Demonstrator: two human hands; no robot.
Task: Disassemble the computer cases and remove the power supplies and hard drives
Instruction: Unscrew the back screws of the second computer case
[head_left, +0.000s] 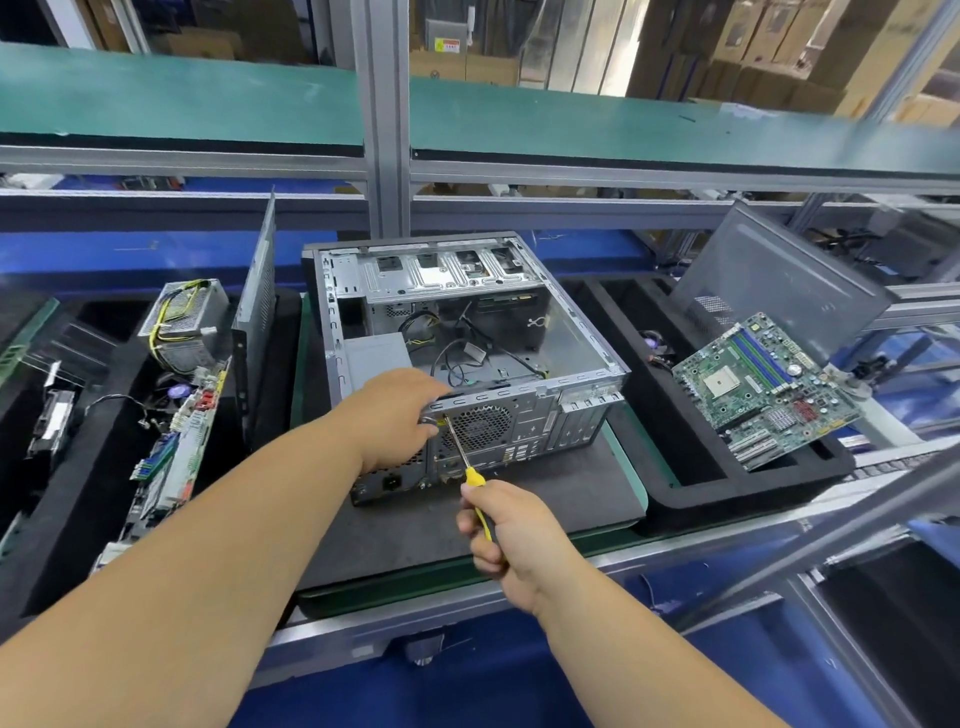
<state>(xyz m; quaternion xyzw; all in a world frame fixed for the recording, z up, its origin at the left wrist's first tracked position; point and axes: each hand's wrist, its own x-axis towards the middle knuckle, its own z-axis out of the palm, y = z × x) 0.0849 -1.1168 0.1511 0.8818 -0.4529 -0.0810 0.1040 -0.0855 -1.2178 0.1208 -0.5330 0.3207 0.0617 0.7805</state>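
An opened grey computer case (582, 332) lies on its side on a dark mat (415, 535), rear panel toward me. Its power supply (382, 480) sits at the near left corner, with the socket showing. My left hand (397, 421) grips the top rear edge of the case over the power supply. My right hand (506, 525) holds a yellow-handled screwdriver (467, 462), whose tip touches the rear panel beside the fan grille (480, 426). Loose black cables (462, 343) lie inside the case. The drive bays (447, 273) are at the far end.
A black tray (93, 499) on the left holds a removed power supply (182, 322), a motherboard (176, 447) and a side panel (257, 306). A black tray (727, 493) on the right holds a green motherboard (763, 389) and a panel (774, 275). A green shelf (208, 104) runs overhead.
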